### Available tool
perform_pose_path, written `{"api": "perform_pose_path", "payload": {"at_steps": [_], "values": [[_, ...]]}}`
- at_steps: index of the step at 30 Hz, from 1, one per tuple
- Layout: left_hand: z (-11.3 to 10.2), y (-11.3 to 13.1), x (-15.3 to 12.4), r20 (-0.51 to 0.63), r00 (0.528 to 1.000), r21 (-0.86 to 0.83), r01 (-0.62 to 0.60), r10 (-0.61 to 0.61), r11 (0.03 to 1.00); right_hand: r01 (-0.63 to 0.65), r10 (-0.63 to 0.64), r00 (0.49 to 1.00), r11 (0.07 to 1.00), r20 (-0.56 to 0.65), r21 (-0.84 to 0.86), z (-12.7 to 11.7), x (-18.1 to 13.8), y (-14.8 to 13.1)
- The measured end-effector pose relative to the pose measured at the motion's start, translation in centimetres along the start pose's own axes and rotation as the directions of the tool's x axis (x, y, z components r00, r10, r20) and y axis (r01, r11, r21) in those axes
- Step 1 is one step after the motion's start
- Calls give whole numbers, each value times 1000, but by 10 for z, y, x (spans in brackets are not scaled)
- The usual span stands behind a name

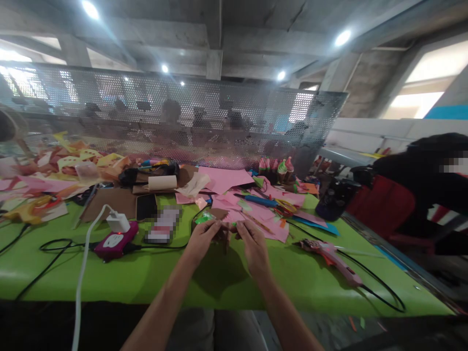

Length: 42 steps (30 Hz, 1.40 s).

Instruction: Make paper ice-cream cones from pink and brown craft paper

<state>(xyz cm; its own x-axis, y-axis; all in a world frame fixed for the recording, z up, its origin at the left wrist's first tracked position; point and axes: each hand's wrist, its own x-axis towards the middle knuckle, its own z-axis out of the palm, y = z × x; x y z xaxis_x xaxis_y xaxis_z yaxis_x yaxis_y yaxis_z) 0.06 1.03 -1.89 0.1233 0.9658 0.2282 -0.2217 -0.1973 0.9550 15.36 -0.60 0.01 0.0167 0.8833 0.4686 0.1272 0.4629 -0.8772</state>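
Note:
Over the green table (pixel 153 278), my left hand (pixel 201 240) and my right hand (pixel 253 246) meet, both pinching a small dark brown paper piece (pixel 224 233) held between their fingertips. The piece hangs just above the tabletop and casts a shadow below. Pink paper scraps (pixel 256 212) lie right behind my hands. A small green scrap (pixel 203 218) sits just beyond my left fingers.
A pink glue gun (pixel 331 253) with a black cable lies right. A magenta power strip (pixel 115 242) with a white charger (pixel 117 222), a phone (pixel 146 206) and a paper roll (pixel 162 183) sit left. Coloured paper heaps far left. A perforated metal screen (pixel 183 117) stands behind. A person (pixel 420 185) sits right.

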Motion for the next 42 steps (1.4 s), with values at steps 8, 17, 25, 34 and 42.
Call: {"api": "perform_pose_path", "payload": {"at_steps": [8,17,25,34,42], "values": [[-2,-7,2,-1,1000,-27,-9,9,1000,-66,64,998,990,23,125,2,1,1],[1,0,0,-6,1000,-29,-4,4,1000,-78,79,997,983,1,163,0,1,-1],[4,7,-3,-25,999,-62,27,-29,998,-77,95,994,965,-59,250,3,0,-7],[5,26,2,-8,995,-173,99,-102,980,250,-128,878,944,-461,214,-89,95,-79],[12,59,21,130,960,-287,274,-246,918,132,-119,985,987,125,-94,-33,76,-52]]}}
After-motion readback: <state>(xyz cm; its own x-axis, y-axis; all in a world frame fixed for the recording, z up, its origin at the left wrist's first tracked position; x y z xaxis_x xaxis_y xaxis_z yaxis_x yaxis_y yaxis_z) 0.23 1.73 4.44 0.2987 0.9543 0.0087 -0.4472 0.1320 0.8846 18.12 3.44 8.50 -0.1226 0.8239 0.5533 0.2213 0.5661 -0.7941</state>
